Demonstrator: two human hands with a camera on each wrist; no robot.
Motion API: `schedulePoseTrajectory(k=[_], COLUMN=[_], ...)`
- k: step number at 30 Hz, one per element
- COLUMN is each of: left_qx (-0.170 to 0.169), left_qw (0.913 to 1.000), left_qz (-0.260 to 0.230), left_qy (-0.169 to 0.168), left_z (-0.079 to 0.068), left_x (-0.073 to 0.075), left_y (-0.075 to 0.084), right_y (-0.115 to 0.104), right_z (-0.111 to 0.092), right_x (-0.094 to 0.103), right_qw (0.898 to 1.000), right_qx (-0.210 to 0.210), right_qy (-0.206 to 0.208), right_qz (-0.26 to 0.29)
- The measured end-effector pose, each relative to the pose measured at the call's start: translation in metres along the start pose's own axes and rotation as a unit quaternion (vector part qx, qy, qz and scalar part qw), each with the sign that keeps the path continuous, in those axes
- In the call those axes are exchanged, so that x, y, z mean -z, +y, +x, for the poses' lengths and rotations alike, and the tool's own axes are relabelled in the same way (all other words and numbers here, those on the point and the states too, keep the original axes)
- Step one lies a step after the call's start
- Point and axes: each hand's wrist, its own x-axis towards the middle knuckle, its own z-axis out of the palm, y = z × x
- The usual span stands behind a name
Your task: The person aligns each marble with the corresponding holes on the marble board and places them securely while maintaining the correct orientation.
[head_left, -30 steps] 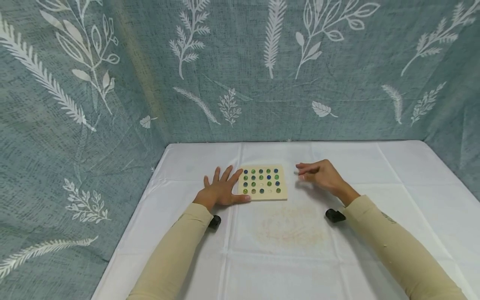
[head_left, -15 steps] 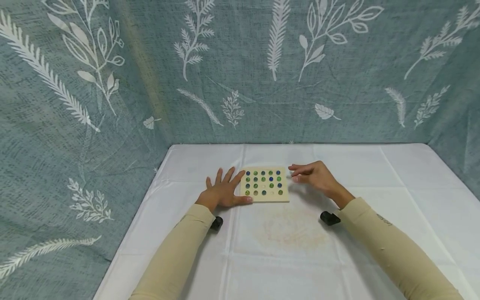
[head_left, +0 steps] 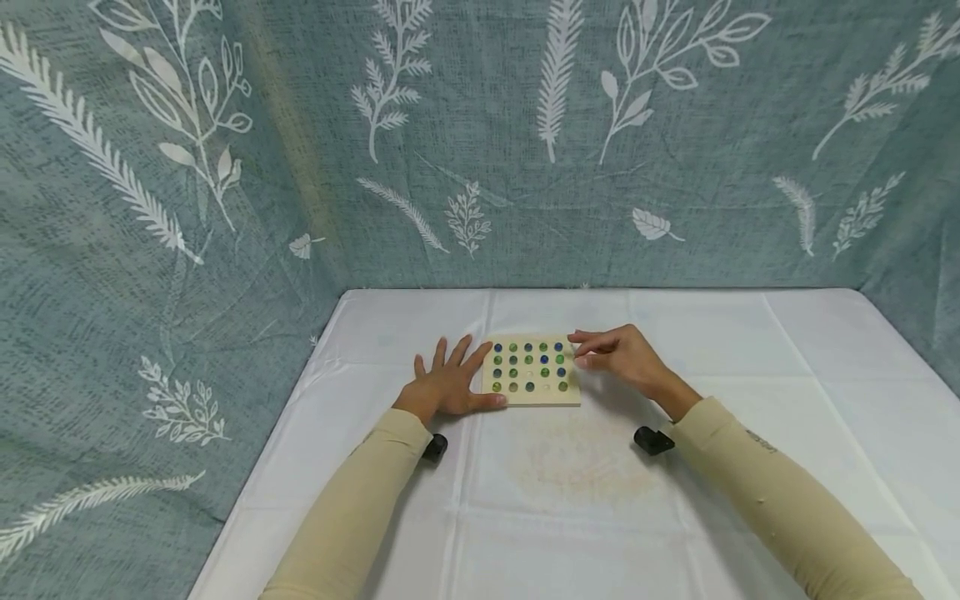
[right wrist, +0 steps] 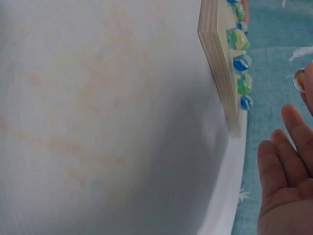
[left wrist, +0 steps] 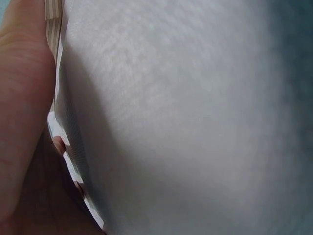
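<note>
A pale wooden board [head_left: 534, 400] with rows of glass marbles [head_left: 543, 360] in blue, green and yellowish tones lies flat on the table. Two of its hollows, in the two nearest rows, hold no marble. My left hand [head_left: 446, 389] rests at the board's left side, fingers spread, thumb along the near edge and index finger at the far left corner. Just beyond the right edge, my right hand [head_left: 628, 360] pinches a clear marble with an orange-red swirl [right wrist: 299, 81]. In the right wrist view its other fingers extend loosely. The left wrist view shows mostly cloth.
A white cloth [head_left: 675, 533] covers the table, with a faint reddish stain [head_left: 588, 462] in front of the board. A blue-green leaf-patterned curtain [head_left: 495, 242] hangs behind and at the sides. Black wrist cameras [head_left: 652, 440] sit under the sleeves.
My right hand has moved left toward the board, still pinching the marble. The left hand keeps its place at the board. The head view has shifted slightly.
</note>
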Motion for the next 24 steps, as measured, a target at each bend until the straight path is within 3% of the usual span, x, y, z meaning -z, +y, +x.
schedulePoseTrajectory(k=[11, 24], left_qx=[-0.002, -0.001], left_qw=[1.0000, 0.9998], left_qz=[0.007, 0.021], left_qy=[0.000, 0.007], left_z=[-0.005, -0.004], left_x=[0.003, 0.003], left_y=[0.002, 0.003], right_y=[-0.001, -0.003], right_z=[0.002, 0.004], right_x=[-0.009, -0.022], right_qw=[0.999, 0.999], right_qx=[0.023, 0.017], right_qy=[-0.020, -0.026], right_qz=[0.011, 0.014])
